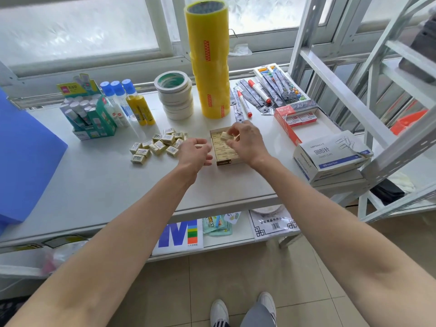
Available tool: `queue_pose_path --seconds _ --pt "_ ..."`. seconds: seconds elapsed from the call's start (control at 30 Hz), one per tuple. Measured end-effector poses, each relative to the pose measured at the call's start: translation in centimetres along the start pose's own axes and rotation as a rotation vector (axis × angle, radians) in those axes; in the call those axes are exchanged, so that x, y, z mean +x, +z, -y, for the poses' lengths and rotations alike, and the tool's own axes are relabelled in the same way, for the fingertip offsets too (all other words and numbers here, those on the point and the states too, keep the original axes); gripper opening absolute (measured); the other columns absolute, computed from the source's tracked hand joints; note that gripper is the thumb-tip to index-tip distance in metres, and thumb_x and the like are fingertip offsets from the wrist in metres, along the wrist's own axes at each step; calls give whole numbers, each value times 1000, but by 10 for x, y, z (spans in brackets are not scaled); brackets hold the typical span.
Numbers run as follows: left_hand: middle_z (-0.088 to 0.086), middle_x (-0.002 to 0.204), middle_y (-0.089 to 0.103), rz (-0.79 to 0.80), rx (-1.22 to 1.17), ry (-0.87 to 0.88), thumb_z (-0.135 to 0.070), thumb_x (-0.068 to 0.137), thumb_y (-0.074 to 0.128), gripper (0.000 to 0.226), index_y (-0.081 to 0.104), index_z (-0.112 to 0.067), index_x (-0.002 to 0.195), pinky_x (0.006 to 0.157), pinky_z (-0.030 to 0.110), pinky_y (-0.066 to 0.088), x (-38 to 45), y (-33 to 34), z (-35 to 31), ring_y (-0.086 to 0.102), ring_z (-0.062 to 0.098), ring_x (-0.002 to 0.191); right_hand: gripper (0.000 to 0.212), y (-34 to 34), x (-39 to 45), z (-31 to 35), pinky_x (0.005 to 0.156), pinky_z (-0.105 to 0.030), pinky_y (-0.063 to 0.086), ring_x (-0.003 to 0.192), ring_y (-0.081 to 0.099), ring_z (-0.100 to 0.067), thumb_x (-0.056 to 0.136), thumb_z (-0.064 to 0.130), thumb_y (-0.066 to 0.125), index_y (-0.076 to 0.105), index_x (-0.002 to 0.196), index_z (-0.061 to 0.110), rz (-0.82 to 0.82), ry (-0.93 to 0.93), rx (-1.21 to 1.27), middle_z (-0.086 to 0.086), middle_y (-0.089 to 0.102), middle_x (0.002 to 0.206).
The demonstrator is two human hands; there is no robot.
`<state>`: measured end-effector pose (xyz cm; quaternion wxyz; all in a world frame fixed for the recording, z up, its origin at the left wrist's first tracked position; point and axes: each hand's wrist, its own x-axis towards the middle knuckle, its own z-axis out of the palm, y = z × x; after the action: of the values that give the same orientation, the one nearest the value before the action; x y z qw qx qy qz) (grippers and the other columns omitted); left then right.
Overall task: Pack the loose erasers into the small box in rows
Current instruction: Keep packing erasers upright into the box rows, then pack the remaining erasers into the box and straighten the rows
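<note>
A small open box [223, 162] lies on the white table, holding rows of cream erasers. My right hand [247, 142] hovers over its far end, pinching one wrapped eraser [224, 136] between thumb and fingers. My left hand [194, 153] sits just left of the box, fingers curled and apart, with nothing visible in it. Several loose erasers [157, 145] in yellow printed wrappers lie in a scattered heap to the left of the hands.
Behind stand a tall yellow tape stack [210, 60], white tape rolls [175, 95], glue bottles [132, 102] and a green glue-stick display [88, 109]. Markers [245, 105], a red box [295, 119] and a paper-clip box [330, 154] are right. A blue sheet [21, 149] is left.
</note>
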<state>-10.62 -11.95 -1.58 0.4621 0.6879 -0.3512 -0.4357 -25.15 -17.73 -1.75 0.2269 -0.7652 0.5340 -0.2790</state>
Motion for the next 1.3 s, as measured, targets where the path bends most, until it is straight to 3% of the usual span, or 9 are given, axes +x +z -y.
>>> queue_pose_path --seconds 0.13,0.27,0.5,0.83,1.0,1.07,1.13,1.2,1.3 --pt "9 89 58 60 81 -28 -9 89 67 51 46 -1 135 56 27 53 7 9 3 58 16 66 24 -1 21 0 90 -37 50 90 61 -24 83 20 73 68 104 8 90 -35 -56 -11 58 104" --pt "9 90 60 77 136 -39 -7 89 66 47 49 -4 133 50 27 47 9 11 8 57 18 62 25 5 30 4 92 -37 50 93 61 -23 84 18 71 70 107 7 168 -74 -55 -10 60 104" --pt "5 80 60 75 139 -30 -3 87 63 39 55 -6 125 49 28 47 9 10 10 58 18 61 21 18 31 3 84 -36 53 82 60 -22 80 -5 61 62 97 7 34 -73 8 -4 49 101" --pt "5 76 58 65 163 -15 0 84 61 38 57 -5 122 49 29 49 7 12 10 57 20 57 14 20 31 4 86 -36 51 82 56 -17 82 0 61 70 88 8 49 -79 -16 1 50 94" --pt "2 79 56 108 125 22 -12 91 65 35 57 -8 125 52 28 49 -2 2 5 57 16 60 17 19 27 15 85 -29 46 97 60 -25 86 10 60 72 98 10 7 -57 -71 -9 58 109" --pt "2 88 60 41 190 118 -21 91 66 32 61 -12 122 62 31 51 -4 -10 9 59 17 64 20 22 22 25 84 -31 47 98 60 -25 87 10 60 70 105 10 -66 -95 -69 -10 57 112" --pt "4 98 61 -130 344 255 -23 90 66 27 65 -14 116 77 33 52 -5 -28 18 61 17 78 23 29 17 39 86 -39 51 95 61 -26 87 9 61 67 109 11 -72 -141 -34 -10 57 112" --pt "5 108 56 -334 473 335 -23 88 67 26 66 -16 113 87 32 49 -6 -51 29 60 19 94 26 42 11 54 85 -43 52 89 63 -26 87 10 62 65 113 13 0 -187 -14 -9 57 111" --pt "10 122 45 -581 571 274 -27 85 71 40 60 -21 122 87 33 48 -6 -94 40 56 26 107 35 61 1 73 85 -42 52 87 64 -27 89 17 61 59 124 17 160 -222 -29 -9 52 116"
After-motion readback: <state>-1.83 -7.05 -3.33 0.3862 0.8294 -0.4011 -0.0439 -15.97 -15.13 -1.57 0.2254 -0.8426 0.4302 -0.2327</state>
